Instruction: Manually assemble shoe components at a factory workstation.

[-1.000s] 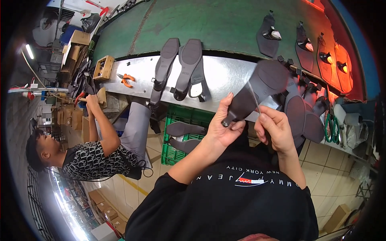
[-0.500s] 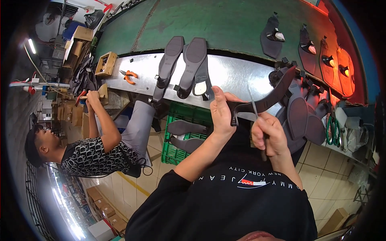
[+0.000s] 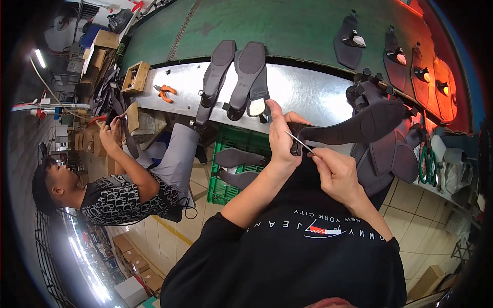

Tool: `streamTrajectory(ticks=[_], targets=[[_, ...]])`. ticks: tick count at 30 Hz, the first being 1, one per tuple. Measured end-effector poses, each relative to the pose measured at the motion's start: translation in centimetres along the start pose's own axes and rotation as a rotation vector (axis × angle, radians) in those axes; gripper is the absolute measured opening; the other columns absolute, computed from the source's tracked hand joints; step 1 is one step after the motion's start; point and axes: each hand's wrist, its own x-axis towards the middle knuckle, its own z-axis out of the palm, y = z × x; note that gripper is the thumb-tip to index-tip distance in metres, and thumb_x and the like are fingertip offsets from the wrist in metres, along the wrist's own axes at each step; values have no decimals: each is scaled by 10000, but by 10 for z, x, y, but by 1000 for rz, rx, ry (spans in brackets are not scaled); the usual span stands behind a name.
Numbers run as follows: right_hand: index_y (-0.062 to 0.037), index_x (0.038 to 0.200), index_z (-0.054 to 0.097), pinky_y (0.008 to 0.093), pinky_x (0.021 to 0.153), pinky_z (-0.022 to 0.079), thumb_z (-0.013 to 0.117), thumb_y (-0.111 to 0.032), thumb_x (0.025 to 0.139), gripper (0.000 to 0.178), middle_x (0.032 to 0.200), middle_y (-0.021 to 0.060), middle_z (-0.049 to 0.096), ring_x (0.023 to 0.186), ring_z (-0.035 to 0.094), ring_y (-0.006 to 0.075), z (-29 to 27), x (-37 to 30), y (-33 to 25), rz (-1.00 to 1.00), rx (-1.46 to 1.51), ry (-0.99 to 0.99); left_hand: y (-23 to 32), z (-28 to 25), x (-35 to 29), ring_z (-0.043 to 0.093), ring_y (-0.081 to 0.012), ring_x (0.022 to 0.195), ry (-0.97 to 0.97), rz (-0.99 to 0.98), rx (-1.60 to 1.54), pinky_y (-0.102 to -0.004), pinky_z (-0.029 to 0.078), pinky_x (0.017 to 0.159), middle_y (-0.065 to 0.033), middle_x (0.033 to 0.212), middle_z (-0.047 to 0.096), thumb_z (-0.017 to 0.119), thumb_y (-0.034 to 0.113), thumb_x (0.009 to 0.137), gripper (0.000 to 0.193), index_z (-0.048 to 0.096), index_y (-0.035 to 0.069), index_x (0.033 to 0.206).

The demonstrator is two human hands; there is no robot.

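My left hand [image 3: 281, 137] is closed around the heel end of a dark sandal [image 3: 359, 124], whose sole stretches out to the right with its underside showing. Pinched in my right hand [image 3: 336, 173] is a thin metal rod [image 3: 298, 140]. Its tip reaches the heel end beside my left fingers; whether it touches the sandal I cannot tell. Just beyond my left hand, a sandal [image 3: 247, 72] and another dark sandal [image 3: 218, 74] lie soles up across the metal ledge [image 3: 303, 84]. A heap of dark sandals [image 3: 382, 159] sits to the right of my right hand.
Orange-handled pliers [image 3: 165, 93] and a wooden box [image 3: 135, 77] lie on the ledge's left. Sandals [image 3: 351, 49] rest on the green belt [image 3: 287, 31], some under red light. A green crate [image 3: 218, 191] holds soles. Green-handled scissors [image 3: 427, 164] hang right. A co-worker [image 3: 123, 195] sits left.
The sandal has been turned so its sole underside shows. My right hand has shifted up and left, bringing the rod's tip to the heel end. The co-worker's hands have moved down.
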Motion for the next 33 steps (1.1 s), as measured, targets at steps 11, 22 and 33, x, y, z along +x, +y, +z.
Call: streamTrajectory(ticks=[11,22,33], targets=[[-32,853,607,358,554,474,617,-13,775,81,696,119,594,622,605,288,7,-10,-4,-22,33,16,5,2,16,450,-110,450,-30,-482,-409,-239,341,402,15,571,520,444,749,777,641,520,131,623],[-15,830,552,404,525,442,581,-66,857,64,669,172,571,600,585,353,2,-5,0,150,-22,53,-6,22,-3,571,-222,539,-56,-401,-424,-338,468,561,-67,595,570,432,793,741,679,561,127,715],[-17,845,539,418,515,434,578,-42,847,47,648,156,552,585,583,335,1,-18,0,87,11,-79,-16,6,9,536,-207,481,-84,-466,-399,-320,450,446,-36,603,500,463,715,805,605,532,116,852]])
